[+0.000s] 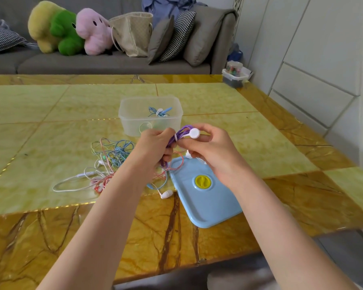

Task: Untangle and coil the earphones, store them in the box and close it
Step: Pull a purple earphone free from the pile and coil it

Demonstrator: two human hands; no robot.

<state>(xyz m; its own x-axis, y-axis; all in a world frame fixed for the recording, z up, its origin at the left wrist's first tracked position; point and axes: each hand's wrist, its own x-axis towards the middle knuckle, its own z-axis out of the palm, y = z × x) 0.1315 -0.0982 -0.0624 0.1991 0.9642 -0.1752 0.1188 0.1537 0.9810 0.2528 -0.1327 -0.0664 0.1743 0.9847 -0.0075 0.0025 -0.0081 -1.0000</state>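
The left hand [153,146] and the right hand [205,149] are up in the air over the yellow desk [50,105], close together. Between them is a bunch of purple earphones [179,135], wound into a small coil. The left fingers [166,132] are curled round one end of the coil and grip it. The right fingers [197,143] are bent and pinch the other end, where a round white button [194,133] on a white strap [177,138] goes round the purple wire.

Just behind the hands stands the clear box [132,124], open at the top. 1 pair of blue earphones [158,111] lies inside it, tied up with a white strap too.

The blue lid [205,206] lies flat on the desk below the right hand, near the front edge. It has a yellow round knob [202,181] in the middle.

To the left of the lid is a messy pile of tangled earphones [111,158] in pink, blue, green and white. A white wire loop [69,182] sticks out of the pile to the left. A white earbud [166,194] lies just beside the lid's left edge.

Far back is a grey sofa [92,63] with 3 soft toys on it: a yellow toy [40,26], a green toy [66,32] and a pink toy [94,32]. A tan bag [134,34] and some cushions [172,38] are next to them.
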